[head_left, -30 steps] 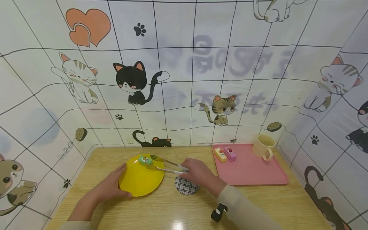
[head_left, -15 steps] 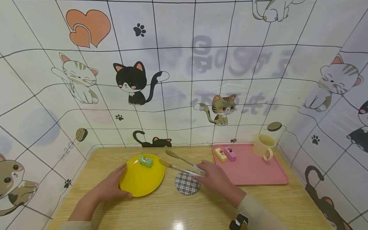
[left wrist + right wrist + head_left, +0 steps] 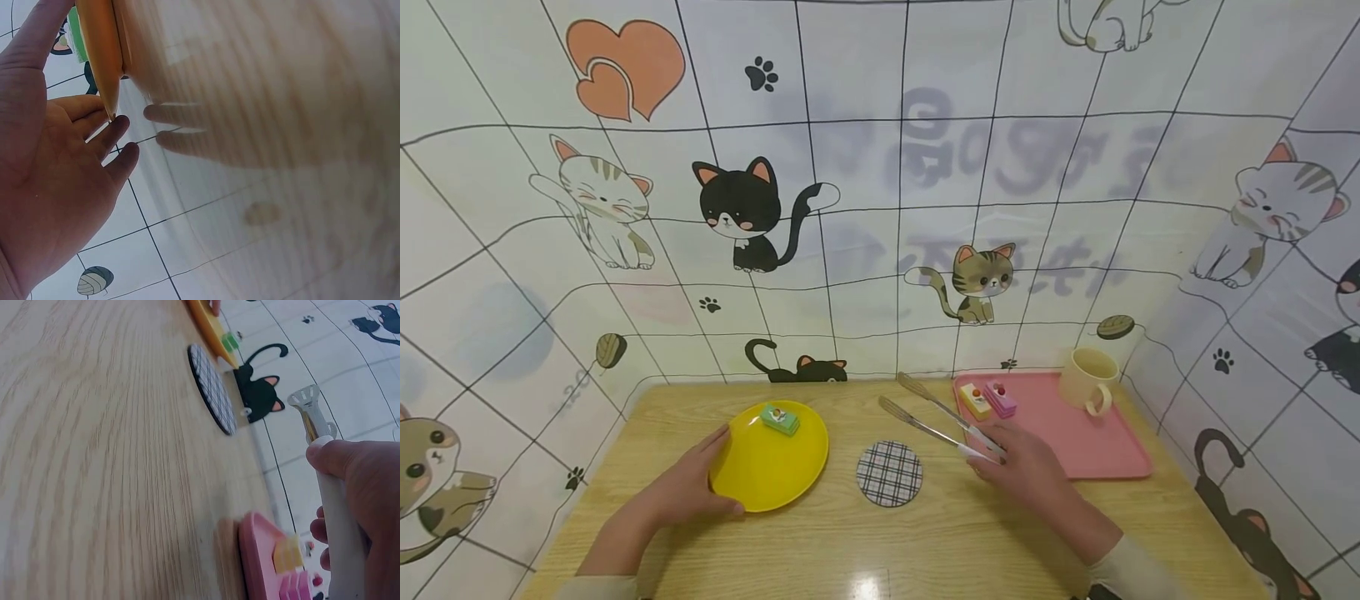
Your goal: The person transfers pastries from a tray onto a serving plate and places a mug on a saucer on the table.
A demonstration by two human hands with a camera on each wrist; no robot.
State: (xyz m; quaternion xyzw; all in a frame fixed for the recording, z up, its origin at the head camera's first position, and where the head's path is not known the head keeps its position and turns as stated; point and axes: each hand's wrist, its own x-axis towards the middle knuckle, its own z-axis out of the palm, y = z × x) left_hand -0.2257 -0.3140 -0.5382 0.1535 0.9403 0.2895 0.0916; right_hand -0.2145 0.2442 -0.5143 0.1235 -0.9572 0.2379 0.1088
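Observation:
My left hand rests at the left side of a yellow plate, thumb and fingers spread along its rim. The left wrist view has the fingertips right at the plate's edge. On the plate lies a green toy cake slice. In my right hand I hold metal tongs with white handles, their ends apart and nothing between them. These tongs point up and left, close to the pink tray. A yellow toy cake slice and a purple one sit in its back left corner.
A cream mug stands at the tray's back right. Between plate and tray lies a round checkered coaster. A cat-printed cloth hangs behind and beside the wooden table.
My right hand has carried the tongs from the green cake slice on the plate, over the coaster, rightward to the tray. The green slice is out of the tongs. My left hand stays put.

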